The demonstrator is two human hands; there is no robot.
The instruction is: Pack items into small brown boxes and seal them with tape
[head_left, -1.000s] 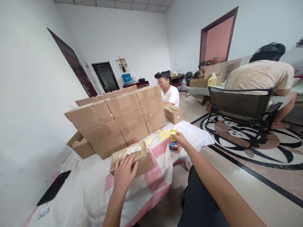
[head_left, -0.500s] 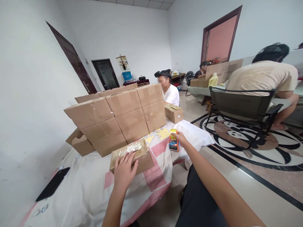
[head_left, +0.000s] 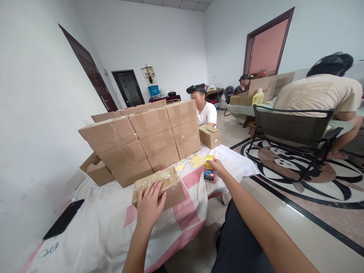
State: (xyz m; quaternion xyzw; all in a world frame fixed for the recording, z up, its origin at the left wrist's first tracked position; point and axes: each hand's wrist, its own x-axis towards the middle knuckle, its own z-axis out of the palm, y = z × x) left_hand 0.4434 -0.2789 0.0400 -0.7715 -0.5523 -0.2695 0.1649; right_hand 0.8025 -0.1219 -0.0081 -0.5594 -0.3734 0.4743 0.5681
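Observation:
A cardboard box (head_left: 173,189) with shiny tape across its top lies on the cloth-covered table. My left hand (head_left: 150,199) rests flat on that box's near top edge, fingers stretched out. To the right, at the table's edge, my right hand (head_left: 217,167) is closed around a tape dispenser (head_left: 209,176), orange and blue with a yellow part at the top. The dispenser is apart from the box. Behind the box stands a stack of taped cardboard boxes (head_left: 153,136), several wide and three high.
A smaller closed box (head_left: 210,137) sits at the table's far right corner. An open box (head_left: 98,170) is left of the stack, and a black flat object (head_left: 65,218) lies at left. A person in white (head_left: 207,113) sits behind the stack; another bends over near a chair (head_left: 292,125).
Both hands stay on the box and the tape dispenser with hardly any movement. The view has shifted very slightly, and the person in white shows a little more.

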